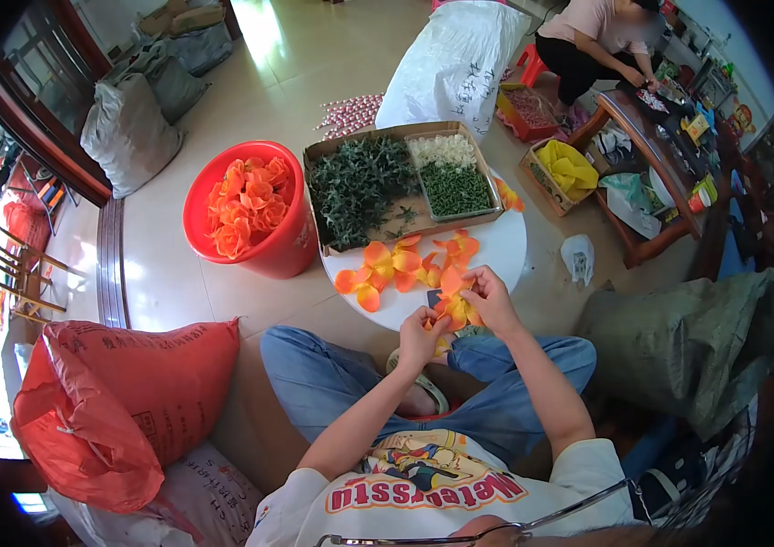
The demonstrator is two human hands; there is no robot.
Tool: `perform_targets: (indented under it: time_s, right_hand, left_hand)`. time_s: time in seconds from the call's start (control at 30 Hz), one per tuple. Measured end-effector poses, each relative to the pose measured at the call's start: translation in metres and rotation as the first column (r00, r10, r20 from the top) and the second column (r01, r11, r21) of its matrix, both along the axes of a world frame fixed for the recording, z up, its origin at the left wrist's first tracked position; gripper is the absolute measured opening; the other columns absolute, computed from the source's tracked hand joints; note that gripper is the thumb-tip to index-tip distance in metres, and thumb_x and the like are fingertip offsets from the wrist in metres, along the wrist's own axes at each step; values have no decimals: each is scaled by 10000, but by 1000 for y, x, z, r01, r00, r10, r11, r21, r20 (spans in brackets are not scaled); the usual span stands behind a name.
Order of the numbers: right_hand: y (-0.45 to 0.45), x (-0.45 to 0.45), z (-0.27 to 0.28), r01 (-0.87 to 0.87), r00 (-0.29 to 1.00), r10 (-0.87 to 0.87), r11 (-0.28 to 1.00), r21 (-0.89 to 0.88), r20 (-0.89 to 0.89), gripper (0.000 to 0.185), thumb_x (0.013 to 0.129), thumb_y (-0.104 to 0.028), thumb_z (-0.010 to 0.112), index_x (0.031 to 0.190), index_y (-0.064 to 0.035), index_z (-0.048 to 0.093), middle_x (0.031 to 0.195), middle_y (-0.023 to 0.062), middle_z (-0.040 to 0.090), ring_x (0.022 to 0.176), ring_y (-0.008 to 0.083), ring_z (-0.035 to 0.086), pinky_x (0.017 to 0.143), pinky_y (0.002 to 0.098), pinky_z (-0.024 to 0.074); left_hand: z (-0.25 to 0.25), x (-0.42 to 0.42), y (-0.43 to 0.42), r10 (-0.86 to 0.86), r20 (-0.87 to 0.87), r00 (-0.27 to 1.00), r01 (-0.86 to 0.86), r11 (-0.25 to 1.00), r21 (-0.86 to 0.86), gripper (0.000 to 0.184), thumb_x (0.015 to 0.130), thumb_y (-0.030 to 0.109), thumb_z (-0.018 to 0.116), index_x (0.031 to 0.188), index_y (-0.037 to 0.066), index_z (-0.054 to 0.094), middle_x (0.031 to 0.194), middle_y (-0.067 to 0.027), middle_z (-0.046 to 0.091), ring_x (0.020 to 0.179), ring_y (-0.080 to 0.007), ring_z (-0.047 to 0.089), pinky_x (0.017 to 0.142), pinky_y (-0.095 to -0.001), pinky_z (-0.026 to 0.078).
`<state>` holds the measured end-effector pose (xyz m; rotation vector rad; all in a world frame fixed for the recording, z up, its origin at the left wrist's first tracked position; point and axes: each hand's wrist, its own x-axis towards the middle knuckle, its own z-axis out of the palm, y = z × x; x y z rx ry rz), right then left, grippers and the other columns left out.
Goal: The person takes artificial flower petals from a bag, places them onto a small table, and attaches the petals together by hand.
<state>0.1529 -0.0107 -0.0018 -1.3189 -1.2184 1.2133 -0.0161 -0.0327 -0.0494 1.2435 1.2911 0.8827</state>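
Note:
My left hand [422, 335] and my right hand [491, 301] are both closed on an orange and yellow artificial flower petal piece [458, 308], held over the near edge of a round white table [510, 260]. The fingers of each pinch its edges from opposite sides. Beyond my hands, several loose orange petal pieces [382, 264] lie on the tabletop. A cardboard box [396, 223] on the table holds dark green artificial leaves [360, 187]. Inside it, a clear tray contains small green pieces [456, 190] and whitish translucent pieces [442, 150].
A red bucket [268, 260] of orange artificial flowers [246, 205] stands left of the table. A red sack [132, 392] lies at lower left, a grey-green sack [679, 337] at right. Behind the box stands a white sack [451, 64]. Another person [592, 41] sits at far right by a wooden bench [651, 150].

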Motion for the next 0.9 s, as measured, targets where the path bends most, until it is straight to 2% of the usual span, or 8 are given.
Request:
perform_targets:
  time_s: [0.13, 0.23, 0.33, 0.47, 0.67, 0.77, 0.83, 0.9]
  right_hand:
    - [-6, 2, 15, 148, 954, -186, 975, 168, 236, 336, 780, -36, 671, 1081, -34, 522, 979, 37, 574, 865, 123, 549, 742, 261, 430]
    - [-19, 8, 22, 293, 817, -430, 884, 366, 384, 366, 767, -86, 686, 1095, -41, 530, 1040, 78, 578, 956, 188, 562, 799, 297, 429]
    - [-50, 2, 29, 322, 784, -467, 869, 376, 408, 319, 773, -84, 677, 1062, -34, 552, 1004, 95, 585, 922, 206, 574, 794, 299, 441]
    - [-91, -37, 29, 103, 921, -167, 976, 193, 351, 235, 791, -57, 667, 1004, -12, 578, 960, 94, 608, 891, 180, 593, 755, 292, 466]
    - [-108, -74, 31, 25, 970, -69, 982, -185, -233, 186, 821, -60, 681, 975, 1, 597, 963, 59, 634, 870, 88, 589, 744, 245, 481]
    - [-113, -65, 11, 73, 996, -80, 975, -211, -25, 148, 816, -10, 667, 951, 2, 608, 901, 35, 632, 826, 85, 581, 750, 233, 473]
    - [-111, -63, 19, 113, 987, -139, 956, -271, -79, 106, 811, -17, 681, 894, 0, 618, 854, 25, 634, 802, 74, 576, 734, 228, 477]
    - [-108, -60, 23, 146, 977, -184, 946, -290, -108, 98, 807, -14, 687, 879, -3, 621, 833, 19, 634, 782, 67, 573, 716, 224, 479]
  left_hand:
    - [-9, -6, -8, 31, 36, 999, -31, 999, 13, 180, 805, 106, 722, 829, -22, 598, 754, -47, 643, 693, -80, 566, 627, -228, 455]
    - [-2, -28, -23, 107, 53, 993, -109, 994, 22, 180, 802, 102, 725, 850, -20, 601, 779, -50, 642, 720, -79, 566, 648, -228, 456]
    - [17, -48, -41, 217, 171, 961, -207, 976, -74, 128, 835, 99, 693, 855, 8, 605, 786, -10, 614, 720, -57, 544, 655, -207, 443]
    - [60, -47, -55, 260, 352, 899, -163, 945, -284, 115, 887, 133, 638, 861, 31, 592, 766, 27, 571, 696, -29, 504, 634, -188, 421]
    - [58, -28, -54, 177, 490, 854, -46, 963, -267, 118, 923, 152, 591, 887, 41, 576, 784, 38, 550, 706, -24, 485, 648, -181, 412]
    - [50, -25, -52, 117, 499, 858, 15, 967, -254, 125, 929, 158, 581, 913, 35, 579, 828, 28, 569, 757, -36, 499, 701, -186, 413]
    - [42, -26, -50, 51, 466, 883, 59, 974, -219, 154, 936, 174, 572, 961, 24, 591, 877, 13, 594, 808, -51, 513, 750, -197, 415]
    - [34, -24, -39, 152, 416, 897, -47, 966, -253, 204, 938, 200, 570, 1020, 16, 604, 929, 0, 613, 858, -68, 523, 789, -211, 415]
